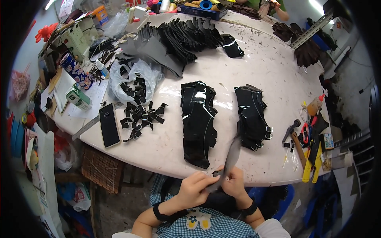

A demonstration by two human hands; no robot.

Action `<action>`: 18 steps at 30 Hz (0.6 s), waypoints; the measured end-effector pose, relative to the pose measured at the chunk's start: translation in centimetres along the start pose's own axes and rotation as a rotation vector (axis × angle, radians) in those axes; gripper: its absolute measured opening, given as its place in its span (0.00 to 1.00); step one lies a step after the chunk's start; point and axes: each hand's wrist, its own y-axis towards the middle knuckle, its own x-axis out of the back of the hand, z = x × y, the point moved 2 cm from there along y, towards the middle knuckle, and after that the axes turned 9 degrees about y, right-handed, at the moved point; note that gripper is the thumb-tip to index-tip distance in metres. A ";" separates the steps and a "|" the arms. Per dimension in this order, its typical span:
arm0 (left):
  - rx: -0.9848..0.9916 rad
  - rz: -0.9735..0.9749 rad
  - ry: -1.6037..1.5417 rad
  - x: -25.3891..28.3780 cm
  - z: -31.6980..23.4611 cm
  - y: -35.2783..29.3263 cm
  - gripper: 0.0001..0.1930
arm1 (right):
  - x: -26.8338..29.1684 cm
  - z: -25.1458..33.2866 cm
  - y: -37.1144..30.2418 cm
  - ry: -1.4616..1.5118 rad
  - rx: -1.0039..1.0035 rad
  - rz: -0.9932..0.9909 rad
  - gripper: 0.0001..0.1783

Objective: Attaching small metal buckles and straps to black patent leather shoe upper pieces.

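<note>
At the table's near edge, my left hand pinches the lower end of a dark leather piece, where a small black bit shows at the fingertips. My right hand is closed on the same piece, its upper end rising blurred between the hands. Just beyond lies a pile of black leather pieces. To its right, another black leather pile has silver buckles along its right edge. Small black buckle straps are heaped on the left, partly inside a clear plastic bag.
A phone and a metal ruler lie at the left. Many dark leather pieces stand in a row at the back. On the right are a hammer, yellow-handled tool and glue bottle. Another person's arm shows far back.
</note>
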 end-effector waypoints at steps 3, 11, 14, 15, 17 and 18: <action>0.247 0.073 -0.709 0.6 1.3 0.5 0.12 | 0.6 0.0 -0.3 0.124 -0.106 0.043 0.08; 0.093 0.049 -0.169 0.0 3.0 -0.2 0.12 | -0.9 1.7 -0.6 0.323 -0.275 0.125 0.11; 0.276 0.082 -0.328 0.1 2.3 -0.2 0.14 | -0.7 1.3 -0.9 0.334 -0.324 0.167 0.09; 0.328 0.056 -0.378 0.1 2.1 -0.1 0.15 | -0.6 1.1 -1.1 0.357 -0.323 0.171 0.08; 0.280 0.022 -0.336 0.1 1.7 0.2 0.14 | -0.6 1.1 -1.1 0.364 -0.348 0.143 0.07; 0.233 -0.015 -0.294 0.1 1.6 0.3 0.13 | -0.6 1.0 -1.1 0.371 -0.372 0.118 0.07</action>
